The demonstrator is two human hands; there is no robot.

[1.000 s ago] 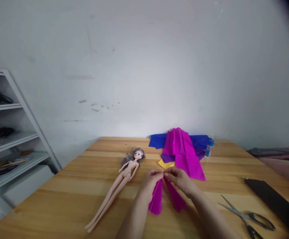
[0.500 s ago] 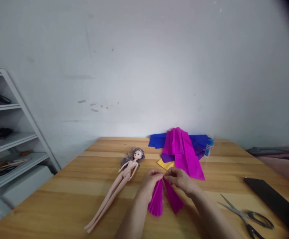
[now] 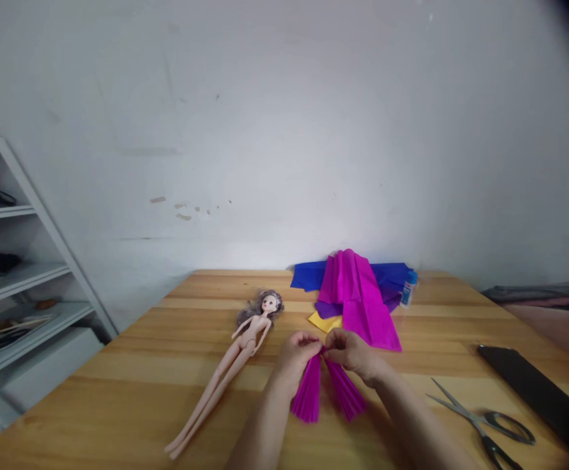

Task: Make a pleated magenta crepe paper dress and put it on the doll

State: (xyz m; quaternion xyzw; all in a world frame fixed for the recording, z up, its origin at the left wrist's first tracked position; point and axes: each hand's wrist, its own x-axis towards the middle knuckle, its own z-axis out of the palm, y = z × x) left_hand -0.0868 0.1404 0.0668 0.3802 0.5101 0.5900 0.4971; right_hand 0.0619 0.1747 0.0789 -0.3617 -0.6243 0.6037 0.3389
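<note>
Over the middle of the table, my left hand [image 3: 298,356] and my right hand [image 3: 349,352] pinch a pleated piece of magenta crepe paper [image 3: 307,397] at its gathered top. Two fanned sections hang down from my fingertips, one below each hand, with a gap between them. The fingertips of both hands nearly meet, and the exact pinch point is partly hidden by them. To the left of my hands lies an unclothed doll [image 3: 245,343] with grey wavy hair, on its back, legs toward the near left.
Folded magenta paper [image 3: 370,316] lies over blue paper [image 3: 307,275], purple paper and a yellow piece [image 3: 324,322] at the back. A blue-capped glue bottle [image 3: 408,290] stands beside them. Scissors [image 3: 477,421] and a black flat object [image 3: 534,391] lie at right. Shelves [image 3: 30,284] stand left.
The right-hand section of pleated magenta paper has fanned out wider, its lower end spreading a little to the right. Both hands keep their pinch in nearly the same place.
</note>
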